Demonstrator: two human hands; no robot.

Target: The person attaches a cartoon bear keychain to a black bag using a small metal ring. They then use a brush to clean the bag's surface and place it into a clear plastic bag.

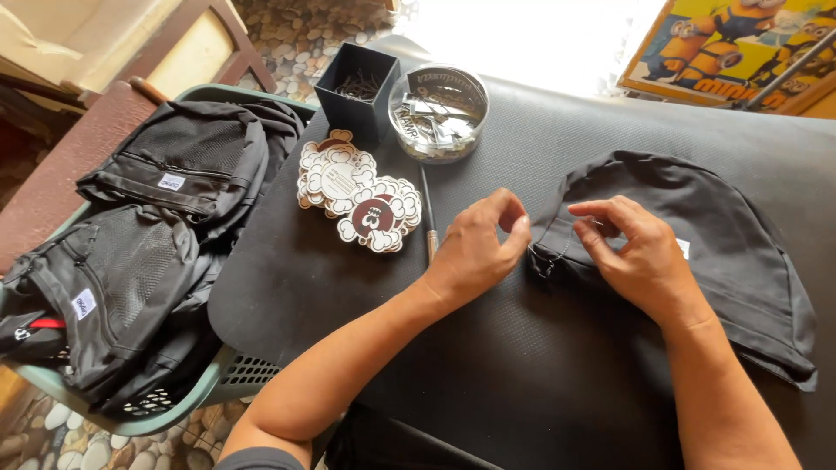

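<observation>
A stack of cloud-shaped white-and-brown card tags point(359, 193) lies on the black mat-covered table point(522, 365), just in front of a square black box of small dark pins point(358, 85) and a round clear tub of metal clips point(438, 111) — one of each. A thin pen-like tool point(428, 222) lies beside the tags. Two black mesh backpacks point(148, 235), each with a small white label patch, fill a pale green plastic basket point(209, 383) at the left. A flat black fabric bag panel point(697, 235) rests on the table at right, bearing a small white label. The left hand point(479, 248) and right hand point(631, 252) both pinch a fine ball chain point(550, 254) at its edge, fingertips pressed together.
</observation>
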